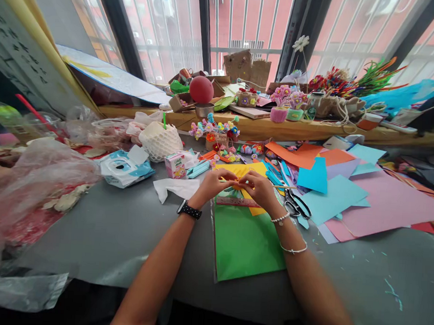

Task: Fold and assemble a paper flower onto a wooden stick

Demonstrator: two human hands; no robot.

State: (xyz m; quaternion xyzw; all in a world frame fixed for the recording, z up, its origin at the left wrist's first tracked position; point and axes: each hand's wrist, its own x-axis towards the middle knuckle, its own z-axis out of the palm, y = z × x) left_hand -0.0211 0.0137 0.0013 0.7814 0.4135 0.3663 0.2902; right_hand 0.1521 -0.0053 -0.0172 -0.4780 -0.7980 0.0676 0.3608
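Observation:
My left hand [217,183] and my right hand [258,187] meet above the sheets, fingertips pinched together on a small strip of orange paper [237,180]. A thin pale stick [287,187] runs out to the right from my right hand. Below them lie yellow paper [259,168] and a green paper pack [247,243] in clear wrapping. A pink ruler-like strip [232,201] crosses the top of the green pack. Black-handled scissors [297,205] rest just right of my right hand. My fingers partly hide the orange strip.
Blue paper [334,199] and pink paper [394,200] spread over the right side. On the left are a wet-wipes pack [124,169], a white tissue [174,188], a small pink box [175,166] and plastic bags [43,181]. Craft flowers [213,128] stand before the cluttered wooden sill [255,131].

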